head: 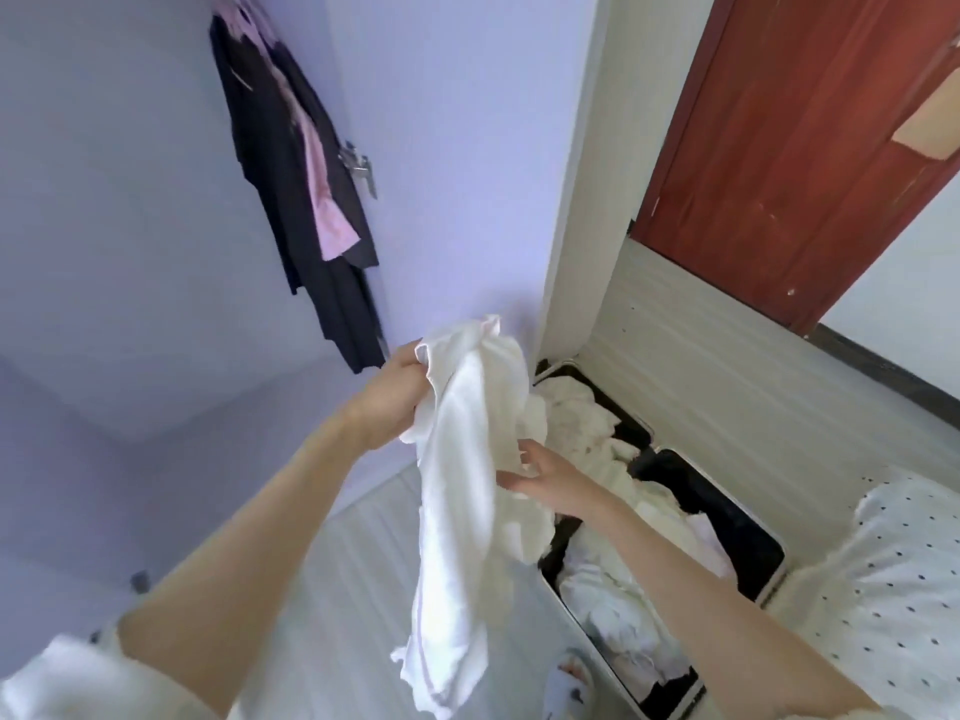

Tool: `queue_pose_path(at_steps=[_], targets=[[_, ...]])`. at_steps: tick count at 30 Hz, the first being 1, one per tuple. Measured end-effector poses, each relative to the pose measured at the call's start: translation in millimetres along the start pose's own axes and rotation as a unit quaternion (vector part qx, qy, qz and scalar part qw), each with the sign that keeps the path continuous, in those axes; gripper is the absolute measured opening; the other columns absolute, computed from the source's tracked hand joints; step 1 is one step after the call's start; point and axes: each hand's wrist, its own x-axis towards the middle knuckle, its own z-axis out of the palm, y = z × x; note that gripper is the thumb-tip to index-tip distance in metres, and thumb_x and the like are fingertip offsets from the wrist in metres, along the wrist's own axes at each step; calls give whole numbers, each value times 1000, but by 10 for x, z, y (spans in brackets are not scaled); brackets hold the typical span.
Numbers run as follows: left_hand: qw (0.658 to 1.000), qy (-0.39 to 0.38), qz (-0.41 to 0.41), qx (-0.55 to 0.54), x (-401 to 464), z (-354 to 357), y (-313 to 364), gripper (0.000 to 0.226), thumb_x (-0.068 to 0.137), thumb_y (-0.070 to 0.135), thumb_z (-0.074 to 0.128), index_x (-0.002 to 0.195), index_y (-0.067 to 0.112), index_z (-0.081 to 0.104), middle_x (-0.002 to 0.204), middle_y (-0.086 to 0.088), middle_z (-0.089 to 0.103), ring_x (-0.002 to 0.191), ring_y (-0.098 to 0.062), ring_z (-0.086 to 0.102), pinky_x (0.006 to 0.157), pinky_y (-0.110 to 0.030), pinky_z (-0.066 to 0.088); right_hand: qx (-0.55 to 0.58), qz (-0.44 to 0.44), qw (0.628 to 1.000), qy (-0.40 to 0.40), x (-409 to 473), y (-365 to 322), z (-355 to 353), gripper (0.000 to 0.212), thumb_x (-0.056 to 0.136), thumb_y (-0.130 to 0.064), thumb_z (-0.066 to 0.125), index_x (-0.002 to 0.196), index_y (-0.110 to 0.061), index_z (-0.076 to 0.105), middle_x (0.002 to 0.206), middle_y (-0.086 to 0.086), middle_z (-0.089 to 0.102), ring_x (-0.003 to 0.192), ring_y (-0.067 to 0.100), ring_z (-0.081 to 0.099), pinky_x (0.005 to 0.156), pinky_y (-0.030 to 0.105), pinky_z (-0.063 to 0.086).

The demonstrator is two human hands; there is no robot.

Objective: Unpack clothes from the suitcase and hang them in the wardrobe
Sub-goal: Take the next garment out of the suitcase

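Left hand (395,392) gripping bunched top of limp white garment (457,511) held above floor, right hand (545,480) loosely open under its crumpled folds, open suitcase (670,589) beside, heaped with rumpled white cloth, dark clothes (296,200) hanging on lilac wardrobe (457,148)

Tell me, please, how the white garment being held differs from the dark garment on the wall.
The white garment is gripped by the left hand above the open suitcase, bunched and without a hanger; the dark garment hangs on a pink hanger beside a pink garment. Both dangle lengthwise.
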Motion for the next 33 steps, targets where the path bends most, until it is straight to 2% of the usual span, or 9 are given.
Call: queue_pose_path(at_steps=[4,10,13,15,18,21,23,27,33], targets=[[998,66,-11,5,-469,-608,123,28,76,16,45,52,23,56,42,5,50,48,-15,50,57,-25,43,-99,-38,994,2,183,-508,498,38,94,-39,46,120,-13,54,119,2,60,108,21,58,96,33,45],[923,375,-70,48,-755,-1642,24,22,91,11,41,70,9,48,68,-4,47,64,-21,44,58,-27,38,111,16,990,-91,423,-1314,836,31,95,-33,43,103,-9,61,86,8,58,81,23,54,77,34,45],[875,466,-105,86,-808,-2084,-124,27,97,22,30,75,11,41,71,-5,38,65,-19,35,58,-29,32,157,27,982,-105,632,-1772,938,45,93,-33,47,122,1,54,112,21,61,95,29,57,73,32,43],[847,504,-126,113,-833,-2332,-180,26,97,16,27,73,11,36,70,-4,38,68,-21,36,61,-29,33,204,31,970,-130,819,-2081,1039,58,84,-36,57,127,4,50,136,25,47,103,28,53,87,38,45],[847,501,-130,122,-884,-2674,-228,31,81,7,34,110,6,48,106,-17,55,101,-33,53,81,-35,45,259,20,954,-150,1026,-2525,1137,30,93,-28,53,108,-4,61,120,17,60,96,25,58,93,40,46],[831,529,-124,119,-935,-2938,-190,56,84,1,41,138,15,34,134,-7,39,129,-29,35,104,-44,38,280,6,942,-186,1328,-2935,1238,28,98,-30,46,107,-8,60,111,11,66,93,24,64,86,37,49],[850,500,-84,139,-895,-3130,-132,53,88,1,47,138,16,37,135,-3,37,127,-24,39,102,-36,39,252,-4,943,-217,1570,-3281,1346,35,99,-35,43,113,-7,59,113,12,66,98,25,63,90,37,48],[946,289,-100,109,-805,-3240,-15,40,91,13,58,127,26,48,127,-3,51,111,-19,55,90,-27,47,218,-33,940,-259,1885,-3793,1546,32,101,-36,38,107,-12,59,110,12,65,91,24,61,80,33,49],[946,293,-73,114,-703,-3622,-18,27,90,7,58,112,19,49,105,-4,61,93,-12,61,84,-17,49,218,-46,933,-283,2239,-4277,1779,22,98,-36,45,96,-17,55,103,12,64,99,28,60,98,43,44]])
